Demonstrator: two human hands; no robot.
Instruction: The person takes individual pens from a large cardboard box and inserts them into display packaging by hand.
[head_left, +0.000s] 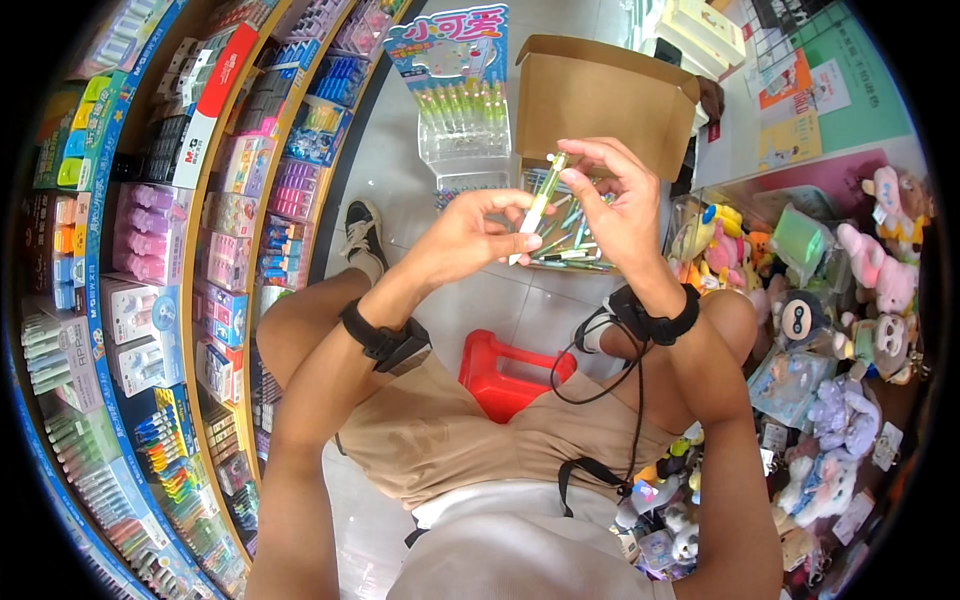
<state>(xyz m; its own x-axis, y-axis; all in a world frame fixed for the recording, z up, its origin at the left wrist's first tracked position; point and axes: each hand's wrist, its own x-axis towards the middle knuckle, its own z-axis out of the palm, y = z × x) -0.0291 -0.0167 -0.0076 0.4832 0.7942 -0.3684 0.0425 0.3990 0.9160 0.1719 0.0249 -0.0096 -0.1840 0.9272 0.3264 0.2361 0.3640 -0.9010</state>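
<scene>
A pen (543, 196) with a yellow-green clear barrel and a white lower end is held slantwise between both hands. My left hand (480, 229) pinches its white end between thumb and fingers. At the upper end, my right hand (616, 199) grips it with thumb and forefinger. Beneath the hands, an open cardboard box (607, 97) holds many loose pens (574, 232), partly hidden by my right hand. A clear display stand (463, 139) with a printed backing card stands left of the box, with a row of similar green pens (465, 103) in it.
Shelves (187, 247) packed with stationery line the left side. Plush toys and keyrings (840, 337) crowd the right. I sit on a red plastic stool (487, 367), my feet on the tiled floor (480, 300). A black cable (640, 405) hangs from my right wrist strap (660, 319).
</scene>
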